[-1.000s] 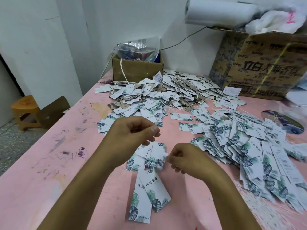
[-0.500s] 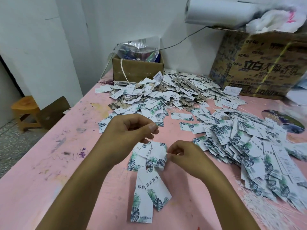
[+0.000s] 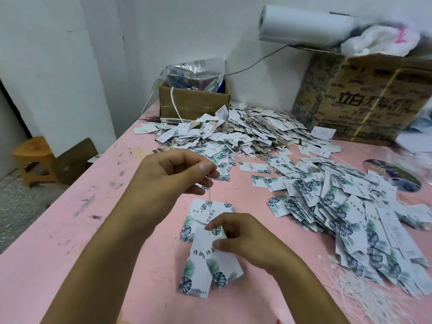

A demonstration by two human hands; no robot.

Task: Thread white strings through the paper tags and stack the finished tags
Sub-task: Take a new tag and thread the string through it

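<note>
- Two hands work above a pink desk [image 3: 70,230] marked with paint smears, seen from the head camera looking forward and down.
- The left hand [image 3: 168,181] is raised. Its thumb and forefinger are pressed together on the upper end of a white string [image 3: 209,206], and its other fingers are curled.
- The white string runs taut and almost straight down from that pinch to the top edge of the held tags [image 3: 210,263].
- The right hand [image 3: 243,239] sits lower and nearer, thumb and curled fingers clamped on the held tags. These are two overlapping leaf-printed paper tags whose lower ends splay apart. It cannot be told whether they touch the desk.
- A small stack of tags [image 3: 203,210] lies on the desk just behind the held tags, partly covered by the right hand.
- A broad heap of tags [image 3: 339,206] spreads over the desk to the right, apart from both hands.
- A far heap of tags [image 3: 245,134], with strings showing among them, reaches a small cardboard box [image 3: 194,106] that holds a clear plastic bag [image 3: 194,73].
- Loose strings [image 3: 374,295] lie bundled at the near right.
- A large printed carton [image 3: 364,97] stands at the far right with a white roll [image 3: 304,26] on top.
- A wooden stool [image 3: 32,157] stands on the floor to the left of the desk.
</note>
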